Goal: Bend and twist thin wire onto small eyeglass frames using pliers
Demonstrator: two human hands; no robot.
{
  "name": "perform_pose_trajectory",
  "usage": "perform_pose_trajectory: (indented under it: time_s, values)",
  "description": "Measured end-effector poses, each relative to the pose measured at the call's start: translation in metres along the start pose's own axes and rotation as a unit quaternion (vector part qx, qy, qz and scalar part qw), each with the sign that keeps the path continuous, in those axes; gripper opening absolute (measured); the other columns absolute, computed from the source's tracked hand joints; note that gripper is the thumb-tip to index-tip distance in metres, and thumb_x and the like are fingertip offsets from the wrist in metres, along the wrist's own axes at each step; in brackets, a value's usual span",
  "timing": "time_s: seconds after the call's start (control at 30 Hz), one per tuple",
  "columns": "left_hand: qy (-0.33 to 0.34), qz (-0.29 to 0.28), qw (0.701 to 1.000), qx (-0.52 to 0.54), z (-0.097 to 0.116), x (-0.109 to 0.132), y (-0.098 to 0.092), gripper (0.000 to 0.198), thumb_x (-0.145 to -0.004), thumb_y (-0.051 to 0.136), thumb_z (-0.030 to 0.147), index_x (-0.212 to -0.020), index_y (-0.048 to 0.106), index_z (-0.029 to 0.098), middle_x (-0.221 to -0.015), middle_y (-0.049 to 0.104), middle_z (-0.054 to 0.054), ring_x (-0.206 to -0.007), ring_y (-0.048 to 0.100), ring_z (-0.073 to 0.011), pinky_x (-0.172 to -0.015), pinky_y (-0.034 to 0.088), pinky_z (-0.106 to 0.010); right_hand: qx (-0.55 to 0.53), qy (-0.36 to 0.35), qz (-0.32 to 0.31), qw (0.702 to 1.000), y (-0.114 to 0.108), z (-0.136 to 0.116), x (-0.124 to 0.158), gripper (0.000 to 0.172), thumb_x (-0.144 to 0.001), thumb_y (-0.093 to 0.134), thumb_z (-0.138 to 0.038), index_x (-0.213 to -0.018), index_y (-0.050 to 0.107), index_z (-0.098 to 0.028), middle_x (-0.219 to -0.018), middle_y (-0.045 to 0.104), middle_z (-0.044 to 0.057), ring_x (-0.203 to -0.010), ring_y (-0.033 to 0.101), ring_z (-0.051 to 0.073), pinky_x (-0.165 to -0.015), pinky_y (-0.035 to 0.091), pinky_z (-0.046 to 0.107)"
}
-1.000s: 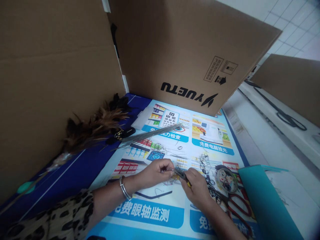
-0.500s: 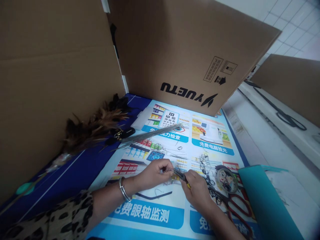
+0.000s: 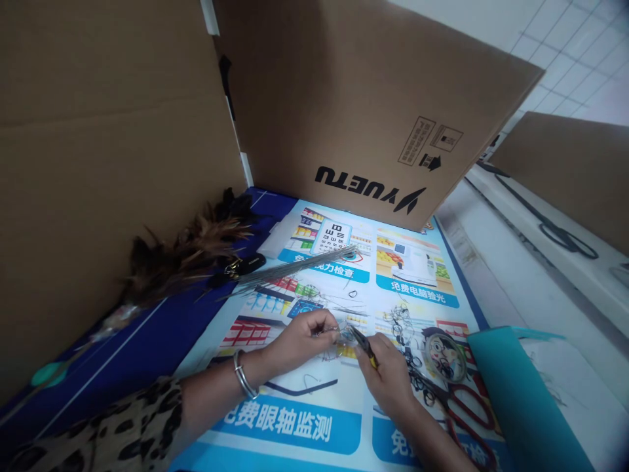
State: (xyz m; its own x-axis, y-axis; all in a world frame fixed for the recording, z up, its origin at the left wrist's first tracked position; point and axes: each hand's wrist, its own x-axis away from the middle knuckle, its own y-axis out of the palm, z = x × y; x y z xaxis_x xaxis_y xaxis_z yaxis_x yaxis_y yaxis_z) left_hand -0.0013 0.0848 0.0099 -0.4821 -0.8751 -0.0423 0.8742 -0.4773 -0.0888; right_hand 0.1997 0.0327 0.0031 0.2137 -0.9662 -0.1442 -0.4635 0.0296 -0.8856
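Note:
My right hand (image 3: 388, 370) is wrapped round a pair of pliers (image 3: 364, 342) with dark jaws and yellow-and-black handles. Just left of the jaws, my left hand (image 3: 309, 337) pinches a piece of thin wire (image 3: 343, 334); its exact shape is too small and blurred to make out. The plier tips are at this wire, though whether they grip it I cannot tell. Beyond both hands a bundle of straight thin wires (image 3: 299, 263) lies across the printed sheet (image 3: 275, 452). Small black wire loops (image 3: 403, 331) are scattered to the right of my hands.
Red-handled scissors (image 3: 469, 406) and a round clear dish (image 3: 445, 356) lie at the right, beside a teal box (image 3: 531, 393). Brown feathers (image 3: 191, 242) and a black key fob (image 3: 251, 263) are at the left. Cardboard walls (image 3: 344, 98) stand behind and left.
The plier jaws have drawn slightly apart from my left fingers, and more of the wire between them shows. The camera view has shifted a little.

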Motion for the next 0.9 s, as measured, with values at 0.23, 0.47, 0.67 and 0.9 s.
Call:
perform_pose_trajectory:
  time_s: [0.23, 0.47, 0.67, 0.9]
  values:
    - [0.024, 0.019, 0.999, -0.042, 0.0, 0.001, 0.001, 0.007, -0.077, 0.051, 0.018, -0.072, 0.053, 0.013, -0.066, 0.05, 0.001, -0.062, 0.045, -0.01, -0.058, 0.037, -0.02, -0.003, -0.014, 0.002, 1.0, -0.001, -0.003, -0.001, 0.019, -0.086, 0.04, -0.031, -0.078, 0.051, -0.017, -0.076, 0.049, 0.005, -0.074, 0.047, 0.017, -0.064, 0.037, 0.026]
    - [0.105, 0.076, 0.976, -0.173, 0.005, 0.004, 0.005, 0.008, -0.075, 0.049, 0.013, -0.069, 0.054, 0.015, -0.067, 0.053, -0.001, -0.063, 0.047, -0.0121, -0.061, 0.038, -0.023, -0.014, 0.006, -0.002, 1.0, 0.001, -0.011, 0.001, 0.018, -0.086, 0.041, -0.032, -0.077, 0.049, -0.018, -0.076, 0.049, 0.004, -0.072, 0.047, 0.016, -0.06, 0.036, 0.025]
    - [0.171, 0.086, 0.947, -0.259, 0.004, 0.005, 0.008, 0.01, -0.075, 0.048, 0.012, -0.069, 0.053, 0.017, -0.065, 0.053, -0.002, -0.066, 0.048, -0.0145, -0.063, 0.038, -0.026, -0.014, 0.016, 0.002, 1.0, 0.0, -0.016, 0.001, 0.016, -0.085, 0.042, -0.03, -0.076, 0.048, -0.019, -0.076, 0.05, 0.004, -0.073, 0.048, 0.016, -0.06, 0.037, 0.025]
    - [0.196, 0.086, 0.927, -0.309, 0.003, 0.005, 0.009, 0.01, -0.076, 0.047, 0.012, -0.07, 0.054, 0.016, -0.064, 0.054, -0.004, -0.066, 0.047, -0.0157, -0.062, 0.037, -0.028, 0.0, 0.024, -0.013, 1.0, 0.001, -0.022, 0.0, 0.013, -0.085, 0.042, -0.027, -0.078, 0.049, -0.019, -0.078, 0.051, 0.004, -0.073, 0.048, 0.017, -0.061, 0.036, 0.025]
